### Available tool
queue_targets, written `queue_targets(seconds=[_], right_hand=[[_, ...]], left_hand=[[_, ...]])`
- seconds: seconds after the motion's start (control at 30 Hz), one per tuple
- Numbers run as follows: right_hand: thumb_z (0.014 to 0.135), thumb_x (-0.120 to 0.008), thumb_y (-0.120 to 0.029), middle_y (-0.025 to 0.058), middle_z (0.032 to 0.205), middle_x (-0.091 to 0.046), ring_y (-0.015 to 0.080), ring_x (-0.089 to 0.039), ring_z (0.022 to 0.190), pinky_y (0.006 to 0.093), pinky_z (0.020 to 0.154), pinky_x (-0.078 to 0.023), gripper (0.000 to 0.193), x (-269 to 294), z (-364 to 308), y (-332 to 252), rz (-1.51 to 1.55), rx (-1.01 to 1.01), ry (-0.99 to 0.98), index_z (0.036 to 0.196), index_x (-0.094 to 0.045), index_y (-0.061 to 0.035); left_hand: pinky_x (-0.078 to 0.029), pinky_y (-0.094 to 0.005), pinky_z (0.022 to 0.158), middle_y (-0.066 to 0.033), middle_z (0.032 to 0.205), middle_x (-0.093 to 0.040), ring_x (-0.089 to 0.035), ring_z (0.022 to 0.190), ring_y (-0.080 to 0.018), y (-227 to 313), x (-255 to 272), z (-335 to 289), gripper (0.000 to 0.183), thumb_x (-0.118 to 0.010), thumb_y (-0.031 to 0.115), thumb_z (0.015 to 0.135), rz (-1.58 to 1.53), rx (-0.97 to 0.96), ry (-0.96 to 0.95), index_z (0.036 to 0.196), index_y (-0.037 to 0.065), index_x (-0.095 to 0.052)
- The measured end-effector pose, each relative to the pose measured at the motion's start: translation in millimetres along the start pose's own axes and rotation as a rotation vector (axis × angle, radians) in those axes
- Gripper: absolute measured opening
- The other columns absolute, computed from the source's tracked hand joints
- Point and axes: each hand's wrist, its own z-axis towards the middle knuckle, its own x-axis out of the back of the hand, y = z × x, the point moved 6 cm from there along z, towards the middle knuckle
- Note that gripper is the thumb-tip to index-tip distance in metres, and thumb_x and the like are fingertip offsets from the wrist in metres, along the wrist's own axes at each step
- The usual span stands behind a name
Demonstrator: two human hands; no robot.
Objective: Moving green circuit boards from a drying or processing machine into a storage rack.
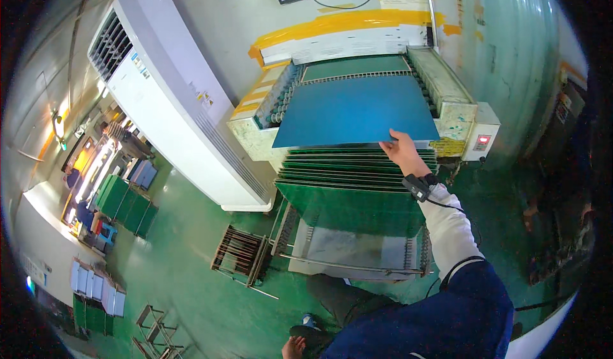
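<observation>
A flat blue panel (351, 110) lies on the roller bed of a machine, its near edge reaching past the bed. My right hand (402, 151) grips that near edge toward its right end, fingers on top and thumb at the edge. Just below stands a rack (357, 269) holding several dark green panels (351, 202) upright in a row. Down by my legs, my left hand (294, 347) hangs with its fingers loosely apart and nothing seen in it; the frame's lower edge cuts it off.
Another green panel (354, 67) lies farther in on the roller machine (440, 72). A tall white air conditioner (185, 97) stands to the left. A small slotted rack (239, 252) sits on the green floor. Stacked panels (124, 202) and people are farther left.
</observation>
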Motion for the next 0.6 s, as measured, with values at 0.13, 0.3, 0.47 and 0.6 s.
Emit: queue_targets(seconds=[0.13, 0.3, 0.47, 0.6], right_hand=[[0.085, -0.059, -0.01, 0.0095, 0.094, -0.055, 0.0238, -0.053, 0.077, 0.0394, 0.081, -0.049, 0.015, 3, 3, -8, -0.023, 0.006, 0.067, 0.095, -0.048, -0.0068], [0.084, -0.059, -0.01, 0.0106, 0.096, -0.056, 0.0269, -0.054, 0.085, 0.0403, 0.081, -0.049, 0.018, 2, 19, -4, -0.044, -0.013, 0.041, 0.098, -0.049, -0.0061], [0.082, -0.06, -0.009, 0.0109, 0.098, -0.056, 0.0276, -0.054, 0.087, 0.0404, 0.081, -0.049, 0.019, 4, 32, -3, -0.047, -0.04, -0.011, 0.098, -0.05, -0.0056], [0.081, -0.062, -0.009, 0.0124, 0.096, -0.055, 0.0287, -0.054, 0.084, 0.0411, 0.079, -0.05, 0.018, 11, 49, -2, -0.016, -0.036, 0.024, 0.093, -0.049, -0.0043]], left_hand=[[-0.041, -0.0407, 0.096, -0.0179, 0.124, -0.051, -0.048, 0.116, -0.0303, 14, -25, -24, 0.042, -0.051, 0.027, 0.091, 0.066, 0.031, 0.064, 0.121, -0.001, -0.05], [-0.041, -0.0406, 0.096, -0.0169, 0.125, -0.051, -0.049, 0.116, -0.0297, 4, -10, -14, 0.042, -0.05, 0.027, 0.091, -0.005, 0.005, 0.043, 0.123, 0.0, -0.048], [-0.04, -0.0409, 0.096, -0.0161, 0.125, -0.051, -0.049, 0.116, -0.0293, 1, -10, -11, 0.042, -0.048, 0.027, 0.092, -0.022, -0.006, -0.002, 0.124, 0.0, -0.047], [-0.042, -0.0409, 0.095, -0.0164, 0.124, -0.052, -0.049, 0.115, -0.0292, -5, 1, -5, 0.042, -0.047, 0.026, 0.092, -0.004, -0.059, -0.087, 0.124, 0.0, -0.047]])
